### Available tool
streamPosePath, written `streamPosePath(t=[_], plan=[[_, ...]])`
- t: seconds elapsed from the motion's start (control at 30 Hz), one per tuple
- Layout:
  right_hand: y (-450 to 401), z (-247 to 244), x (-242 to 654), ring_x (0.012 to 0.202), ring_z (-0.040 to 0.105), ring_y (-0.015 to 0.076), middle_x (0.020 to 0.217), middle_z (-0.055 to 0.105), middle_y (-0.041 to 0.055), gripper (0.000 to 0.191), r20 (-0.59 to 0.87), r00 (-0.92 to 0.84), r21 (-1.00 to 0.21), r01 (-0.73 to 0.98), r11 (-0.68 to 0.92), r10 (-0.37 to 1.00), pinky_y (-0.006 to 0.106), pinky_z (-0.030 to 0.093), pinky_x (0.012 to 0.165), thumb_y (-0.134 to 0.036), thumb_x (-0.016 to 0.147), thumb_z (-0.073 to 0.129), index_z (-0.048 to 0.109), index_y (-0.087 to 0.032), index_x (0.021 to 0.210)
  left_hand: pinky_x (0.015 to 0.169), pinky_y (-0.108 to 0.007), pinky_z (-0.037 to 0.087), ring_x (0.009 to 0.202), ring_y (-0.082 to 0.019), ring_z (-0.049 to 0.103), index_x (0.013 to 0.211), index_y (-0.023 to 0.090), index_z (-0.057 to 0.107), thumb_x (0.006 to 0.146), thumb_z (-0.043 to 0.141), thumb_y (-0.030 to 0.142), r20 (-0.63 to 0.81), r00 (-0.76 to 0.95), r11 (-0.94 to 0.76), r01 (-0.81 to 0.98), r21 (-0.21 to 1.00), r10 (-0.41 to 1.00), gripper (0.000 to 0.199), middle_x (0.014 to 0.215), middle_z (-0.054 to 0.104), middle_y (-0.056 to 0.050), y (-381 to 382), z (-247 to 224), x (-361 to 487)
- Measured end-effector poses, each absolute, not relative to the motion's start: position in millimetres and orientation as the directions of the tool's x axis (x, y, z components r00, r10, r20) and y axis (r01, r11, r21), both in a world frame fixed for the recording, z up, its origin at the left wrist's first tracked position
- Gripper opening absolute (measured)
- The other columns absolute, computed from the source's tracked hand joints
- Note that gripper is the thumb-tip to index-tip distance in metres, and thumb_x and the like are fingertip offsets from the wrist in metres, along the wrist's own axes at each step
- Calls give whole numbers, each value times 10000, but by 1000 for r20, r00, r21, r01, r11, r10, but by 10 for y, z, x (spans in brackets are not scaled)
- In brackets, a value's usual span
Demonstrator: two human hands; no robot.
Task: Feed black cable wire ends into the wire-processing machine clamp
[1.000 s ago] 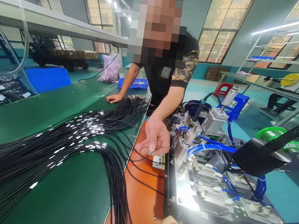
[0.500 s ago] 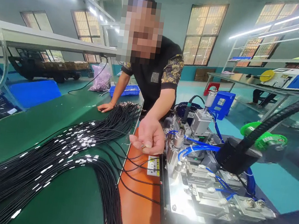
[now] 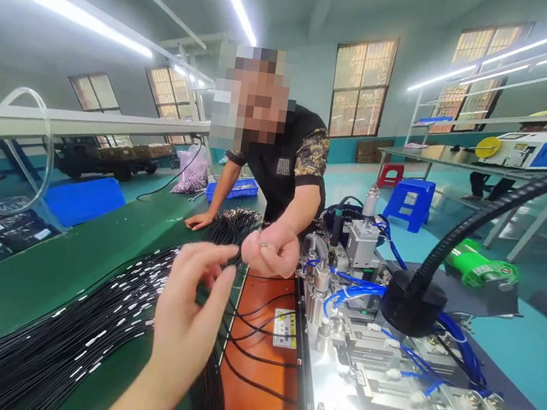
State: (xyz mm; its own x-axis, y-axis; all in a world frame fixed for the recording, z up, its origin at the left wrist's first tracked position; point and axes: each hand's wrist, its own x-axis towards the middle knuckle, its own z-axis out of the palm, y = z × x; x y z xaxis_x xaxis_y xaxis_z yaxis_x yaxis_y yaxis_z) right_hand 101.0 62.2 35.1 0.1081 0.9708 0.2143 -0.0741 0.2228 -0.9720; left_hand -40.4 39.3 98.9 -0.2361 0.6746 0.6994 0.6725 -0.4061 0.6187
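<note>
My left hand (image 3: 189,308) reaches forward from the bottom, its thumb and forefinger apart with nothing seen between them. Just beyond its fingertips is a co-worker's outstretched hand (image 3: 272,250), pinching a small metal piece (image 3: 263,244) too small to name. Whether my fingertips touch that hand I cannot tell. Beneath and left of my hand, a thick bundle of black cables (image 3: 48,343) with white tags lies across the green tabletop (image 3: 114,228). My right hand is out of view.
To the right stands a machine with metal fixtures (image 3: 382,374), blue air tubes and a black flexible hose (image 3: 472,224). Loose black cables cross the orange panel (image 3: 252,404) beside it. The co-worker leans over the far end, near a blue tray (image 3: 232,189).
My left hand has come into view and extended towards the co-worker's hand. That hand has turned and closed more around the small metal piece. The camera has tilted upward.
</note>
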Motion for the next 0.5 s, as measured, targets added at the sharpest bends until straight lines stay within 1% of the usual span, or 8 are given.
streamPosePath(t=[0.03, 0.1, 0.17, 0.2, 0.3, 0.37, 0.43, 0.5], plan=[[820, 429, 881, 774, 677, 229, 739, 646, -35, 311, 231, 97, -967, -85, 240, 968, 261, 547, 523, -447, 901, 424, 682, -289, 834, 776, -301, 425, 899, -177, 520, 1079, 254, 608, 857, 542, 226, 744, -179, -420, 730, 540, 644, 233, 1016, 526, -40, 501, 1071, -449], [1178, 580, 651, 718, 690, 258, 615, 618, -50, 219, 264, 77, -957, -104, 271, 961, 266, 534, 435, -493, 820, 532, 685, -351, 753, 841, -315, 409, 1004, -195, 500, 1091, 255, 615, 867, 529, 221, 761, -53, -444, 785, 432, 647, 242, 1078, 515, -49, 735, 1221, -507], [1450, 698, 486, 677, 690, 260, 579, 611, -47, 135, 290, 61, -948, -120, 295, 955, 272, 534, 399, -484, 768, 612, 678, -370, 737, 877, -322, 397, 1039, -197, 493, 1033, 250, 642, 875, 521, 218, 719, 45, -479, 775, 413, 693, 202, 1064, 536, -47, 899, 1319, -521], [1544, 735, 431, 668, 686, 247, 603, 626, -39, 119, 298, 54, -945, -125, 303, 953, 270, 541, 404, -472, 770, 625, 675, -363, 771, 881, -322, 397, 1030, -194, 501, 992, 243, 654, 874, 523, 216, 695, 79, -498, 756, 425, 714, 179, 1040, 548, -45, 941, 1347, -516], [1664, 738, 352, 704, 658, 194, 769, 669, 1, 138, 307, 38, -942, -131, 309, 951, 252, 550, 478, -413, 828, 605, 646, -307, 906, 844, -304, 419, 968, -181, 535, 894, 222, 677, 854, 554, 206, 639, 145, -530, 708, 466, 756, 130, 984, 561, -43, 953, 1374, -486], [1633, 674, 345, 755, 643, 186, 849, 668, 11, 114, 302, 32, -944, -131, 304, 953, 248, 543, 528, -373, 856, 585, 636, -292, 917, 822, -296, 432, 928, -173, 550, 842, 210, 686, 838, 573, 192, 617, 184, -545, 696, 468, 765, 114, 954, 564, -42, 929, 1364, -469], [1550, 591, 359, 797, 637, 189, 888, 661, 4, 100, 292, 29, -947, -131, 293, 956, 256, 541, 574, -339, 873, 567, 638, -277, 907, 785, -291, 449, 885, -166, 560, 819, 201, 687, 829, 578, 167, 628, 221, -574, 692, 438, 746, 115, 925, 569, -42, 917, 1337, -458], [1445, 511, 397, 815, 633, 189, 909, 657, 0, 96, 278, 29, -951, -130, 279, 960, 263, 541, 602, -316, 880, 561, 639, -264, 900, 770, -296, 461, 867, -166, 562, 831, 199, 688, 815, 585, 133, 689, 248, -621, 694, 364, 681, 123, 908, 574, -43, 910, 1295, -446]])
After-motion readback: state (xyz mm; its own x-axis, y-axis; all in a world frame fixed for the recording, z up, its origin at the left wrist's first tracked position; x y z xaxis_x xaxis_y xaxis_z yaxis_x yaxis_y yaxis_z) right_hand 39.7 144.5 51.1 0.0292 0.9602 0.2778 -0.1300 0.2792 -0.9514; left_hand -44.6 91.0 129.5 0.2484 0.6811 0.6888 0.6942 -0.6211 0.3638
